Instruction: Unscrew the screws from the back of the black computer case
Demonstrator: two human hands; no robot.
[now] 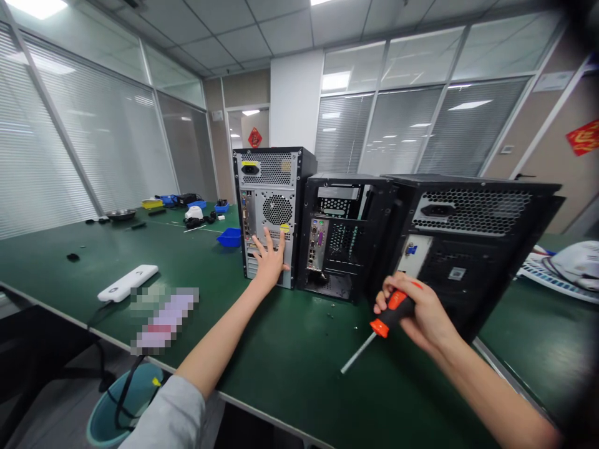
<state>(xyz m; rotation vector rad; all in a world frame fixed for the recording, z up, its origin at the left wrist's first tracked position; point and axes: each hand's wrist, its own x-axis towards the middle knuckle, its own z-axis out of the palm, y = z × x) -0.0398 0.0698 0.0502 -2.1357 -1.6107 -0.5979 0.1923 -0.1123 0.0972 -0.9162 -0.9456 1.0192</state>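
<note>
Apparently a steadying step: left hand (270,259) spread wide over leftmost computer tower (277,209) on tabletop (299,362); right hand (428,308) grips screwdriver (381,327), pointing down; next move probably calls for raising it

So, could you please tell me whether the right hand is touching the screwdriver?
Touching: the head view shows the right hand curled around the screwdriver's handle.

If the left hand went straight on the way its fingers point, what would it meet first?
The left hand would likely meet the leftmost computer case's rear panel first; whether it touches that now is unclear.
</note>
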